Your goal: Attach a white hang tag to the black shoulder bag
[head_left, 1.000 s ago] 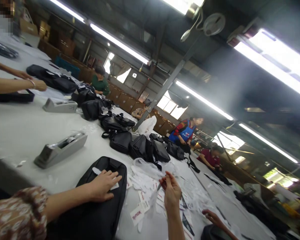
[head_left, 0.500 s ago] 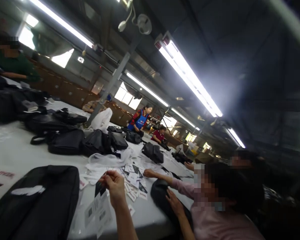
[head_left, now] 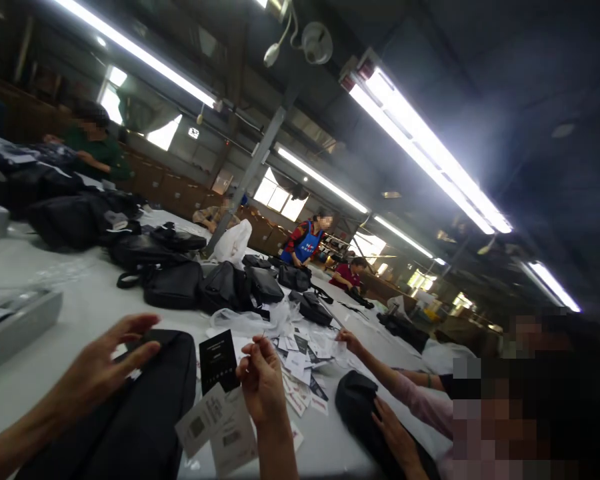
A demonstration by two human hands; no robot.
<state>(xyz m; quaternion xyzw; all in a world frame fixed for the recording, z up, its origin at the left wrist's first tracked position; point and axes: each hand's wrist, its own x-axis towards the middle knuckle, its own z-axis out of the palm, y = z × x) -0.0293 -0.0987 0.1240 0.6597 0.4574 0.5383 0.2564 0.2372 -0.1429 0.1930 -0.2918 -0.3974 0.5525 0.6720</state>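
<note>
Right hand (head_left: 263, 380) pinches hang tags (head_left: 217, 410) — seemingly by a string — left hand (head_left: 103, 367) spread, empty.

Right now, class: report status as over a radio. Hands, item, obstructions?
Left hand open above black bag. Right hand pinching hang tags. Co-worker's hand at loose tag pile.

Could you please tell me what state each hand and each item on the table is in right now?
left hand: open, fingers spread, raised above the black bag.
right hand: pinched shut on the hang tags.
hang tags: dangling from the right hand, one black card and white ones.
black bag: lying flat on the table.
loose tags: scattered in a pile.
tape dispenser: resting on the table.
</note>
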